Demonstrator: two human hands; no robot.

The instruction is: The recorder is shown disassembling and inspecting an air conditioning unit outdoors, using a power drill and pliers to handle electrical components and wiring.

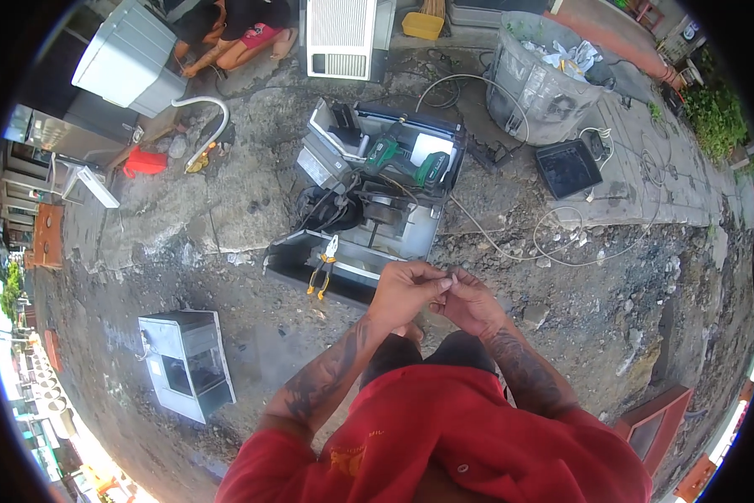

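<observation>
My left hand (404,291) and my right hand (475,306) meet in front of my body, fingertips pinched together. Whatever sits between the fingers is too small to make out. Just beyond them lies an opened appliance chassis (416,230) with a motor-like part and wires inside, perhaps an air conditioner's. A pair of pliers (322,272) with yellow-orange handles rests on its near edge, left of my left hand. On its far part lies a green and black power drill (383,154), beside a second green tool part (431,168).
A metal box frame (187,360) stands at left. Farther off are a white louvred air-conditioner casing (341,38), a grey tub (524,88) of rubbish, a black tray (568,168) and a loose cable (520,256). Another person (243,33) crouches by a large grey bin (125,54).
</observation>
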